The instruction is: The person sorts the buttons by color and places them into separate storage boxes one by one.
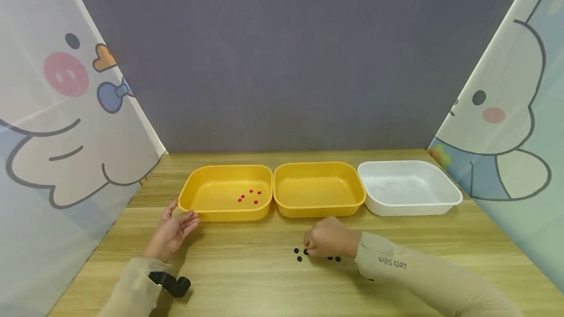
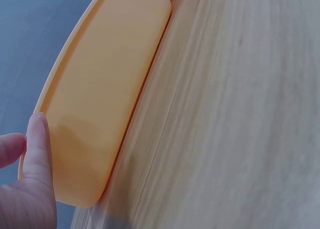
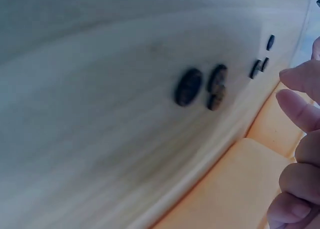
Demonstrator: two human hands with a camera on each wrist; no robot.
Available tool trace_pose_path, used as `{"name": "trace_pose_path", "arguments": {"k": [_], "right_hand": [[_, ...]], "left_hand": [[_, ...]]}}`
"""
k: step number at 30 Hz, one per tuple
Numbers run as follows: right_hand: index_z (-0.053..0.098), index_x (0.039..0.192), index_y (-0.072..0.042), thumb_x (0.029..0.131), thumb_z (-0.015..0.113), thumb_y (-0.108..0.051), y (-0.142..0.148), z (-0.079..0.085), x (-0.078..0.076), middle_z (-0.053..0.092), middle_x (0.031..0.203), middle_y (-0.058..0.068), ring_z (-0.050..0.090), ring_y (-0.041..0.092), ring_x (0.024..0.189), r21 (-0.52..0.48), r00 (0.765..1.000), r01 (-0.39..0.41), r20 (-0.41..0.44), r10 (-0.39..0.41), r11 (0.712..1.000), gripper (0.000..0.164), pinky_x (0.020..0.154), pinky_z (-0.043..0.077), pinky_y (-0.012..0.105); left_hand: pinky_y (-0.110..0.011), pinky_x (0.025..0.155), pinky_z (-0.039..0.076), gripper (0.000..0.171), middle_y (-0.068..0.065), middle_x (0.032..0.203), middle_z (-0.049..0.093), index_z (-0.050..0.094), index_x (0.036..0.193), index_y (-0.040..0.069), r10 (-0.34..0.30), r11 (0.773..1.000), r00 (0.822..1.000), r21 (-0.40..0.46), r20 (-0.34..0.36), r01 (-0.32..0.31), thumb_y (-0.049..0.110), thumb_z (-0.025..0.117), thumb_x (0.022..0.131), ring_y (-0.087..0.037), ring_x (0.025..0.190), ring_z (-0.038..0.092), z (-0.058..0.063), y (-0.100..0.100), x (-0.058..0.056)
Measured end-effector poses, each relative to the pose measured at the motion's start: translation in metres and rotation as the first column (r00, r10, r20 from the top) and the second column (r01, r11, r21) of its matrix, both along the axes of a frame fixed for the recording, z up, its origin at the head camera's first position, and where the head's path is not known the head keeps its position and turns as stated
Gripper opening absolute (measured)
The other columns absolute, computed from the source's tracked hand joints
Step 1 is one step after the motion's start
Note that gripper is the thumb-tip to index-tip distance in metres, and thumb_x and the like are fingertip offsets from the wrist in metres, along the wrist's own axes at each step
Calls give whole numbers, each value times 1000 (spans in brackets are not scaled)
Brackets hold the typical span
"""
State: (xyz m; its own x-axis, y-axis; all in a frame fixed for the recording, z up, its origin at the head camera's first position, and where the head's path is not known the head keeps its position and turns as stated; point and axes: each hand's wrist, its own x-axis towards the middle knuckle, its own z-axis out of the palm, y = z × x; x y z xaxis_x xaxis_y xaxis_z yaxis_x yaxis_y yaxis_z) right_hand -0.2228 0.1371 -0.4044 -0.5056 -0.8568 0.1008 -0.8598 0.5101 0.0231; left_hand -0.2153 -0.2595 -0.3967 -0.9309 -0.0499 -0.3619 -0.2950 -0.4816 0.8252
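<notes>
My left hand (image 1: 174, 229) rests at the near left corner of the left yellow tray (image 1: 226, 215), its fingers touching the outer wall. In the left wrist view, one straight finger (image 2: 37, 154) lies along that wall near the rim. Several small red discs (image 1: 243, 196) lie in this tray. My right hand (image 1: 329, 238) is low over the table among several black buttons (image 1: 299, 259). In the right wrist view, thumb and forefinger are slightly parted with nothing visible between them, and the other fingers are bent. Black buttons (image 3: 189, 87) lie on the wood beyond the fingertips.
A second yellow tray (image 1: 319, 212) stands in the middle, beside the left one. To its right is a white tray (image 1: 411, 209). Behind the wooden table (image 1: 238, 263) rises a grey panel (image 1: 291, 62), with cartoon-printed sheets (image 1: 35, 97) on both sides.
</notes>
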Motion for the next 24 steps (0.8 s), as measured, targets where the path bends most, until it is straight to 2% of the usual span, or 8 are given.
{"name": "trace_pose_path", "arguments": {"k": [7,16,20,24], "right_hand": [[72,76,-24,76,74,-24,6,-6,1,64,67,-17,45,-7,52,6,1000,3,-29,-3,1000,2,43,35,10],[74,81,-24,77,73,-25,3,-11,2,60,64,-17,38,-6,50,22,999,-2,-43,3,1000,5,39,29,10],[74,80,-25,77,73,-24,3,-13,1,58,63,-16,36,-5,51,25,1000,7,-21,-6,1000,4,39,29,12],[75,83,-23,77,73,-23,3,-16,0,64,69,-15,39,-6,52,18,1000,2,16,-3,1000,5,41,32,11]], "left_hand": [[-24,71,58,85,-6,73,65,-15,152,32,5,1000,1000,7,4,-5,-6,41,99,-14,68,68,-2,1,-1],[-24,75,58,84,-5,74,66,-16,152,29,0,1000,1000,-27,-6,0,-5,40,99,-14,70,68,-2,-1,1],[-24,74,58,85,-5,73,66,-17,151,29,-9,1000,1000,-26,-15,8,-5,41,99,-14,68,68,-2,0,1],[-25,73,58,84,-5,73,66,-15,152,29,-5,999,1000,-32,-7,5,-4,40,99,-14,68,68,-1,2,1]]}}
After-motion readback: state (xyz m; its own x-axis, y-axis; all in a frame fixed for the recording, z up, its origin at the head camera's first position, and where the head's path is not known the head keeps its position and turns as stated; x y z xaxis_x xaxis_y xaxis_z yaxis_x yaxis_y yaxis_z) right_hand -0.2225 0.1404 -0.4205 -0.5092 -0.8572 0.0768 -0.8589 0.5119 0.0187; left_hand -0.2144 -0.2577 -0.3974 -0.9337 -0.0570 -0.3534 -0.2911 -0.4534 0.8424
